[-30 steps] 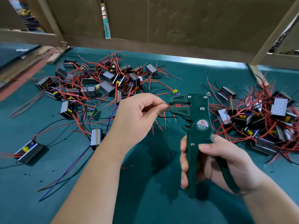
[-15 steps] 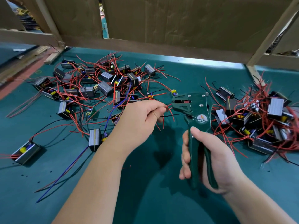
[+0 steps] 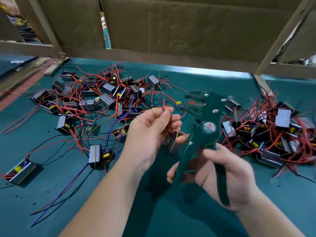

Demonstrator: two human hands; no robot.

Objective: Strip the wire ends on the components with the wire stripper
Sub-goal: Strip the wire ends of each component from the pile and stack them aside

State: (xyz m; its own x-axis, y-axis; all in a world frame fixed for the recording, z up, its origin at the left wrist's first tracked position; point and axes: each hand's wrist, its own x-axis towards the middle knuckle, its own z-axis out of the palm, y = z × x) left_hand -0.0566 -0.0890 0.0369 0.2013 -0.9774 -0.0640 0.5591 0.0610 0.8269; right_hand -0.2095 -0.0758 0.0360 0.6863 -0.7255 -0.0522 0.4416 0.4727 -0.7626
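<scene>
My left hand [image 3: 152, 132] pinches thin black and red wires [image 3: 163, 106] between thumb and forefinger, their ends pointing up. A small dark component [image 3: 173, 144] hangs below the fingers of that hand. My right hand [image 3: 220, 175] grips the handles of the green wire stripper [image 3: 203, 127], whose jaws sit just right of the wire ends and apart from them. The handles are spread. The stripper and my right hand are blurred.
A heap of small grey components with red wires [image 3: 102, 98] lies at the back left of the green table [image 3: 85, 202], another heap [image 3: 273, 132] at the right. A lone component [image 3: 21, 171] lies at the left edge. Cardboard panels [image 3: 188, 28] on a wooden frame close the back.
The wires have come out of the stripper jaws and my left hand has turned palm-up, lifting their ends. The stripper handles went from squeezed to spread and the tool tilted.
</scene>
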